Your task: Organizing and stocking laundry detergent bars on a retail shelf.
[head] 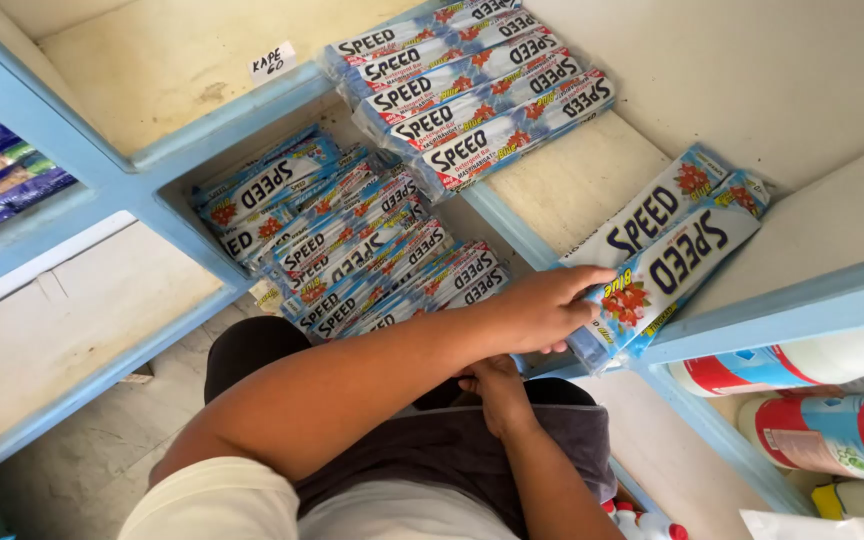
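Heaped loosely in lower shelf compartment at left: long blue-and-white bar packs. Stacked flat in neat rows on upper shelf: second batch. Leaning at shelf edge, right: two bar packs, red flower print near lower ends. Left hand extended across body, fingers spread flat on lower pack. Right hand low underneath; grip cannot be made out.

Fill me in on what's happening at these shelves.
A person is at a cream shelf unit with blue edging. Their left hand rests on the end of a pair of long blue-and-white bar packs lying on one shelf. Their right hand sits lower, near their lap, apparently empty. More of the same packs are stacked on the shelf above and piled in the compartment beside.
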